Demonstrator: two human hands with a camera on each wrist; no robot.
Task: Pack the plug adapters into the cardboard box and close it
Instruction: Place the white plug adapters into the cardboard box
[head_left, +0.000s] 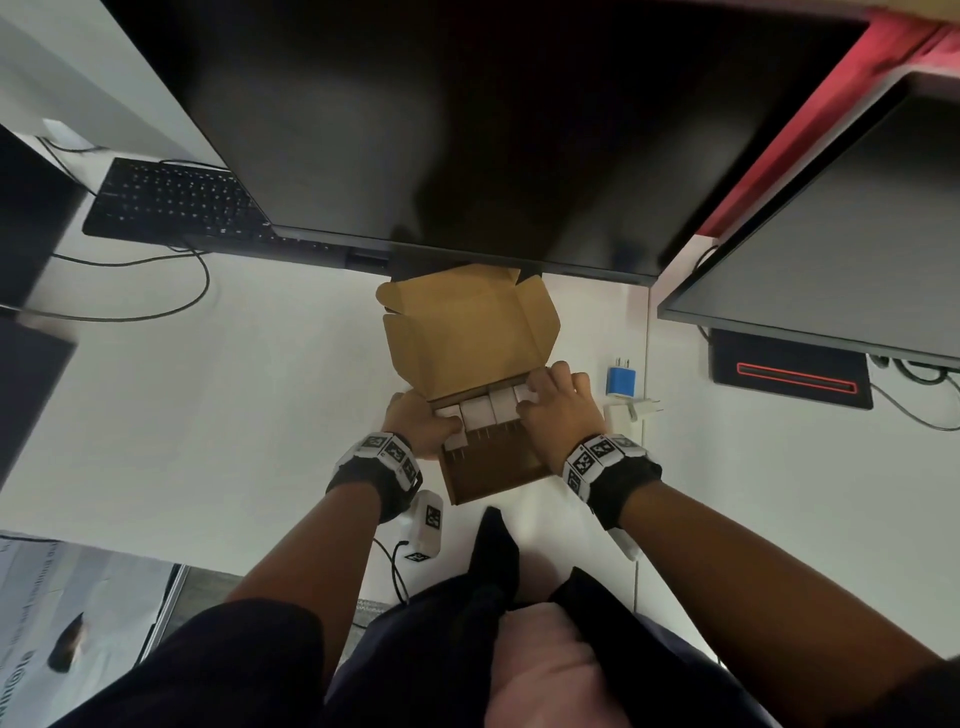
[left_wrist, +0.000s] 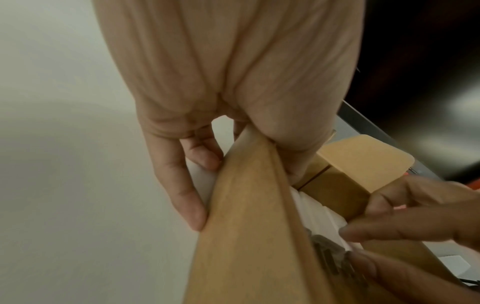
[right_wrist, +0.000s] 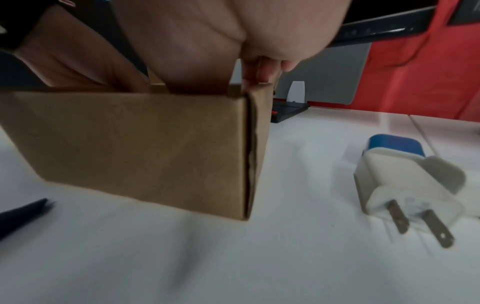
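Observation:
An open cardboard box (head_left: 498, 467) sits on the white desk with its lid (head_left: 467, 332) standing up at the back. A row of white plug adapters (head_left: 485, 410) lies in its far end. My left hand (head_left: 415, 423) pinches the box's left wall (left_wrist: 246, 226), thumb inside and fingers (left_wrist: 182, 195) outside. My right hand (head_left: 558, 410) reaches over the right wall (right_wrist: 130, 144), and its fingers (left_wrist: 415, 226) curl on the rightmost white adapter (left_wrist: 319, 216). A blue adapter (head_left: 621, 382) (right_wrist: 394, 146) and a white adapter (head_left: 621, 415) (right_wrist: 405, 195) lie on the desk just right of the box.
A large dark monitor (head_left: 467, 130) hangs over the box's lid. A second monitor (head_left: 831, 234) and a black stand (head_left: 789, 371) are at the right. A keyboard (head_left: 171, 200) and cables lie far left. A small white tagged device (head_left: 428, 525) sits near the front edge.

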